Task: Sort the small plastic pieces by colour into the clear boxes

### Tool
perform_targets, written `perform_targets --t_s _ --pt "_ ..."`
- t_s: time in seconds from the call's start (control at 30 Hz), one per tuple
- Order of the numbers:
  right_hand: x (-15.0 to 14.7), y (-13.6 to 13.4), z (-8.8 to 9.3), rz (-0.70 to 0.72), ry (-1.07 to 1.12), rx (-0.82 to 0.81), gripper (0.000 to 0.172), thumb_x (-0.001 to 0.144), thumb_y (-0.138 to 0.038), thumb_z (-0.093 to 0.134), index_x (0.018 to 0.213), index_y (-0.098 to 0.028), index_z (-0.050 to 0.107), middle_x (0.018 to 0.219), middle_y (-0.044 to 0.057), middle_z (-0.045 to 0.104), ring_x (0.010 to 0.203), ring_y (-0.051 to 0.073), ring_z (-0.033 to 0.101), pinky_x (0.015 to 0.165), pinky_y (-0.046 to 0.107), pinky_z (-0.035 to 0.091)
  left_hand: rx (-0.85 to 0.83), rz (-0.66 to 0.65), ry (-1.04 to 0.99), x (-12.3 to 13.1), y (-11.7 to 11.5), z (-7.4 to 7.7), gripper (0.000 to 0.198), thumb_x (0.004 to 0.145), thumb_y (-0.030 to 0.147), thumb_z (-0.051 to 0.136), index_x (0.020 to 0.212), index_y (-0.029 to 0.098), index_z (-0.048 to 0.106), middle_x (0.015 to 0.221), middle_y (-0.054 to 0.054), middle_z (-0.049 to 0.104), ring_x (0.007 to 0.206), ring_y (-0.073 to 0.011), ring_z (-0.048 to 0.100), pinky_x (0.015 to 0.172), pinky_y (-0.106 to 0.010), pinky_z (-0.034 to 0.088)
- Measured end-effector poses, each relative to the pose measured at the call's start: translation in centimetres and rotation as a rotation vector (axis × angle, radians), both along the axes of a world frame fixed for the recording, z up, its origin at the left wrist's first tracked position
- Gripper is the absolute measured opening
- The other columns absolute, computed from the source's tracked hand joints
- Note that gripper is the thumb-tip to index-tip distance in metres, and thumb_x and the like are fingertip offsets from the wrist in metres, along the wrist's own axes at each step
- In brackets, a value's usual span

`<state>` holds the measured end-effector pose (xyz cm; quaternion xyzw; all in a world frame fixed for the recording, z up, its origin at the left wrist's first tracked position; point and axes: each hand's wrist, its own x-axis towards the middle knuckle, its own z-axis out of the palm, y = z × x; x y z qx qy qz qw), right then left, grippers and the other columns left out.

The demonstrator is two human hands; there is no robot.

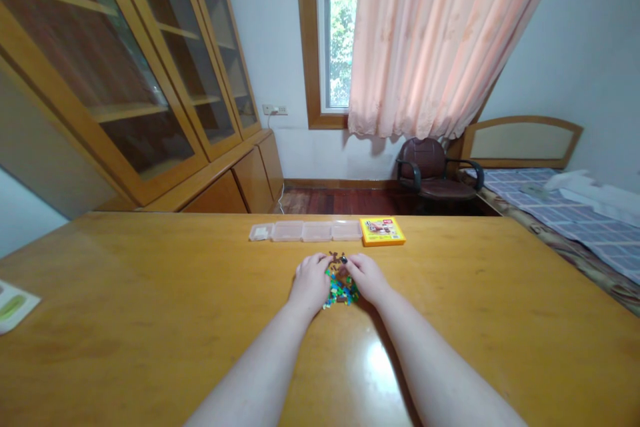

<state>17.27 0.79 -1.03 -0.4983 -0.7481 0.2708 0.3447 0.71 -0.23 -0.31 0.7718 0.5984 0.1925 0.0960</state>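
Ahead lie 4 trays, 1 yellow box; hands flank pieces, grip unclear.

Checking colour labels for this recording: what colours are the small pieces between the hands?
Green, blue and brown show among the pieces, in the head view.

The pile of pieces lies on the bench, the left hand at its left, the right hand at its right, the tray row behind and leftward, the flat box behind to its right
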Motion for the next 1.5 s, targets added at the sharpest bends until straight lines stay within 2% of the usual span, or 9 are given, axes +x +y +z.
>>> perform_targets --t_s 0.17,0.33,0.6,0.77,0.87,1.07,1.3,1.4,1.5 --pt "-0.2 0.0 0.1 -0.011 -0.062 0.003 0.036 0.090 -0.034 0.040 0.076 -0.017 0.068 0.073 0.004 0.065 0.072 0.016 0.053 0.066 0.024 0.034 -0.002 0.074 0.024 -0.1 -0.1 0.5 0.033 0.077 0.011 0.044 0.103 0.021 0.064 0.107 -0.005 0.062 0.101 -0.0213 0.051 0.090 -0.033 0.038" --pt "0.0 0.2 -0.1 -0.125 -0.043 0.024 0.035 0.090 -0.032 0.039 0.077 -0.016 0.067 0.074 0.005 0.065 0.073 0.017 0.054 0.067 0.024 0.035 -0.036 0.086 0.083 -0.1 -0.2 0.8 0.026 0.078 0.014 0.046 0.091 0.021 0.067 0.098 -0.005 0.064 0.098 -0.0210 0.051 0.090 -0.034 0.037" --pt "0.4 0.6 0.0 -0.327 0.013 0.039 0.032 0.089 -0.036 0.039 0.083 -0.017 0.064 0.077 0.005 0.066 0.075 0.018 0.057 0.065 0.024 0.036 -0.022 -0.041 0.031 0.0 0.0 0.1 0.042 0.076 0.010 0.045 0.112 0.023 0.062 0.114 -0.004 0.062 0.107 -0.0199 0.049 0.095 -0.033 0.034" --pt "0.3 0.5 -0.1 -0.292 -0.007 -0.001 0.036 0.090 -0.036 0.037 0.077 -0.017 0.064 0.074 0.006 0.066 0.072 0.017 0.057 0.064 0.023 0.036 -0.004 -0.093 0.010 -0.1 0.0 0.2 0.030 0.076 0.011 0.046 0.089 0.024 0.069 0.094 -0.002 0.067 0.097 -0.0187 0.052 0.092 -0.033 0.036" --pt "0.4 0.5 -0.1 -0.285 -0.068 0.013 0.036 0.090 -0.035 0.038 0.074 -0.016 0.065 0.074 0.006 0.065 0.073 0.016 0.057 0.065 0.023 0.035 0.004 -0.145 0.022 -0.1 -0.1 0.0 0.033 0.077 0.012 0.046 0.097 0.024 0.068 0.098 -0.002 0.067 0.099 -0.0196 0.051 0.093 -0.035 0.035" --pt "0.4 0.6 -0.4 -0.282 -0.099 -0.017 0.038 0.090 -0.035 0.037 0.073 -0.016 0.065 0.072 0.006 0.066 0.070 0.016 0.057 0.064 0.024 0.036 -0.011 -0.114 0.039 0.0 -0.1 -0.2 0.043 0.078 0.013 0.045 0.118 0.020 0.059 0.121 -0.005 0.060 0.112 -0.0204 0.048 0.101 -0.036 0.032" --pt "0.3 0.6 -0.3 -0.261 -0.137 -0.012 0.040 0.091 -0.035 0.036 0.073 -0.016 0.066 0.072 0.007 0.066 0.070 0.017 0.057 0.064 0.024 0.036 0.001 0.059 0.086 0.1 0.0 -0.1 0.035 0.085 0.023 0.041 0.113 0.019 0.062 0.122 -0.008 0.059 0.115 -0.0218 0.048 0.102 -0.038 0.033" --pt "0.1 0.3 0.1 -0.218 -0.201 0.027 0.038 0.090 -0.035 0.039 0.071 -0.017 0.066 0.070 0.006 0.065 0.071 0.017 0.056 0.066 0.025 0.035 -0.052 0.035 0.125 0.2 -0.1 -0.2 0.042 0.087 0.031 0.040 0.123 0.018 0.054 0.131 -0.008 0.053 0.125 -0.0247 0.040 0.108 -0.045 0.025" --pt "-0.2 0.1 0.4 -0.106 -0.151 0.028 0.033 0.090 -0.035 0.041 0.082 -0.017 0.068 0.081 0.007 0.068 0.078 0.018 0.058 0.071 0.025 0.037 -0.124 -0.038 0.155 0.3 -0.3 -0.5 0.048 0.088 0.038 0.039 0.132 0.019 0.045 0.140 -0.006 0.044 0.133 -0.0275 0.029 0.111 -0.053 0.014"
